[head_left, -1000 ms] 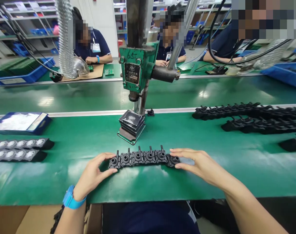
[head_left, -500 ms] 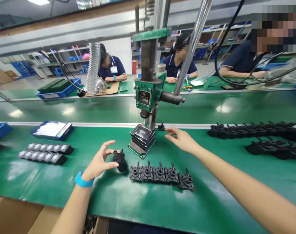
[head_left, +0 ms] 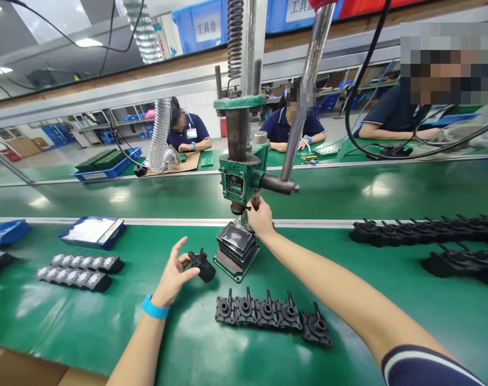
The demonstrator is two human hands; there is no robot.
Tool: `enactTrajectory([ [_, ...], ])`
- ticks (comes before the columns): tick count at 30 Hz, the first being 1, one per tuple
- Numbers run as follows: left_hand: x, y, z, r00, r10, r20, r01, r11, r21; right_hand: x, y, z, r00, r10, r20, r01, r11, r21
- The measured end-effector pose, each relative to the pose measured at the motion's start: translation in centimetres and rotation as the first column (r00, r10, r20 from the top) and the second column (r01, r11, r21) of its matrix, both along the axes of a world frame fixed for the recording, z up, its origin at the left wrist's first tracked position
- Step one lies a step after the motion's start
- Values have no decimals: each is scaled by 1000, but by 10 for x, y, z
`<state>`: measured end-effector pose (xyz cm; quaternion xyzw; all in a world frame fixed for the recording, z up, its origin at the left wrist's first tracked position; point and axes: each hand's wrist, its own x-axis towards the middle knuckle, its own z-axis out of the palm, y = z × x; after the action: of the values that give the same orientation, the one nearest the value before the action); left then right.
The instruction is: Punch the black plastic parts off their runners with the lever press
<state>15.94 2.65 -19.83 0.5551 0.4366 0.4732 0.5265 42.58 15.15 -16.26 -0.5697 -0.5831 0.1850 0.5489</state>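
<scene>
My left hand (head_left: 176, 277) pinches a black plastic housing (head_left: 204, 268) with a spout on its top, between thumb and fingers; the housing leans to one side over the green mat. My right hand (head_left: 261, 219) is closed round the metal column (head_left: 255, 199) behind the green hand press (head_left: 234, 179). Some of its fingers are hidden behind the column. Under the press ram sits a stacked dark metal block (head_left: 236, 238) on a base plate. In front of the press, several black spouted covers (head_left: 267, 310) stand in a row, the rightmost slightly askew.
At left are two rows of black parts with white tops (head_left: 73, 276) and a blue tray (head_left: 91, 233) of white material. More black housings (head_left: 412, 233) line the right side. The press lever (head_left: 308, 80) slants upward. Co-workers sit across the bench.
My right hand has moved left from beside the press onto its column. The housing in my left hand now tilts more. The small black part beside the column no longer shows. The view has tilted up.
</scene>
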Motion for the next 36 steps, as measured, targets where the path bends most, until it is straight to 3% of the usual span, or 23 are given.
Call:
enactTrajectory([
  [5,15,21,-7,954,-247,168,265,960,-94,14,-12,11,998,-46,43,41,992,116],
  [11,17,39,-18,892,-355,280,399,910,-115,27,-10,16,982,66,178,-89,988,125],
  [18,12,39,-17,866,-382,321,440,889,-129,31,-7,18,964,118,237,-154,978,138],
  [26,33,30,-13,841,-415,347,494,851,-179,51,-9,29,938,263,227,-294,949,115],
  [29,30,29,4,885,-361,294,412,902,-133,57,-8,31,924,315,218,-341,935,93],
  [32,27,30,38,964,-215,157,215,976,17,61,-5,33,917,348,195,-368,927,73],
  [34,36,30,64,991,-125,48,117,983,143,65,-5,33,918,359,169,-375,925,70],
  [36,54,30,86,995,-84,-59,96,964,249,73,-6,33,931,341,131,-354,931,90],
])
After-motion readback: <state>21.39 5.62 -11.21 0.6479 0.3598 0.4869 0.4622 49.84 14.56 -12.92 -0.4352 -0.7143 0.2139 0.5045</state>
